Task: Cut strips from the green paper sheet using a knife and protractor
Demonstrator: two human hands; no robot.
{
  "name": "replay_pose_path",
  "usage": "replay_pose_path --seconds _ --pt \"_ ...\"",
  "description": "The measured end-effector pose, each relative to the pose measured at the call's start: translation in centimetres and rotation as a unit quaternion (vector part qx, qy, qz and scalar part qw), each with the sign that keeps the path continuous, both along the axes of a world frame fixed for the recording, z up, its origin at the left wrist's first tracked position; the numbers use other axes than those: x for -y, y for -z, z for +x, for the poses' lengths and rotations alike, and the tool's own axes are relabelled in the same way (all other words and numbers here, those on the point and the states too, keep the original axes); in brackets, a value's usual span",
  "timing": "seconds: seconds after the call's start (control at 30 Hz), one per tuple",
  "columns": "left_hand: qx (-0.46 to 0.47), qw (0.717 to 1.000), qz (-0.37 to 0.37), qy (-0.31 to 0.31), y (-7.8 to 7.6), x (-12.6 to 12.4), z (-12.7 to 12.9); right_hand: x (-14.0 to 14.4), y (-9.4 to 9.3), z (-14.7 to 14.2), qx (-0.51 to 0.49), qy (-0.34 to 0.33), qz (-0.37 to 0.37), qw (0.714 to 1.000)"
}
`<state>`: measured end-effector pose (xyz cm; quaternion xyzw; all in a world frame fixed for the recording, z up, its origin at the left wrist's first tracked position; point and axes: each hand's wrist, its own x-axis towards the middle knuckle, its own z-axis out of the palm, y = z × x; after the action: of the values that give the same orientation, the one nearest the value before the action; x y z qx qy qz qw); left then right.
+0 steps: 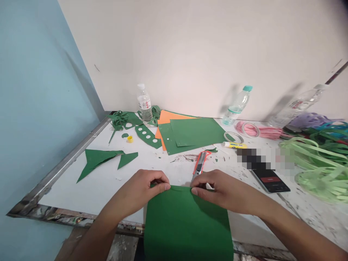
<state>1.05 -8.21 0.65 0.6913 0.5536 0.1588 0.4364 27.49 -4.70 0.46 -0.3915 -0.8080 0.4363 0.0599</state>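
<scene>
- A green paper sheet (187, 224) lies at the near edge of the white table (108, 185), its lower part hanging over the rim toward the person
- The left hand (144, 190) pinches the sheet's far edge, thumb and fingers closed on the paper near its left corner
- The right hand (217, 188) does the same a little to the right, fingertips pressed shut on that edge; the two hands sit close together with a short stretch of edge between them
- Just beyond the right hand lies an orange utility knife (199, 165); I cannot tell whether its blade is out
- Further back are a stack of green and orange sheets (187, 134), a glue stick (235, 145), a tape roll (233, 136) and three plastic bottles
- Green offcuts (100, 159) lie to the left, a phone (270, 180) to the right, with paper strips (320, 163) beyond it
- Risks, as I judge them: with so much of the sheet off the table, a loosened pinch could let it slide to the floor
- Uneven pull between the hands could crease or tear the thin edge
- The knife is so near the right knuckles that a forward push could knock it or bring skin to the blade
</scene>
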Motion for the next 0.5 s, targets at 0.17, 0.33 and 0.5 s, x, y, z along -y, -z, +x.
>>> replay_pose_path --seconds 0.17,0.33,0.5 --pt "-0.003 1.0 0.013 -0.002 -0.2 0.0 0.5 0.7 -0.4 -1.9 0.026 0.007 0.102 0.994" --pt "-0.003 0.999 0.025 -0.028 -0.2 0.2 0.5 0.7 -0.2 -2.9 -0.003 -0.002 0.085 0.996" --pt "0.0 0.992 0.033 -0.12 0.3 0.7 -1.5 0.5 0.0 -2.2 -0.027 0.012 0.084 0.996"
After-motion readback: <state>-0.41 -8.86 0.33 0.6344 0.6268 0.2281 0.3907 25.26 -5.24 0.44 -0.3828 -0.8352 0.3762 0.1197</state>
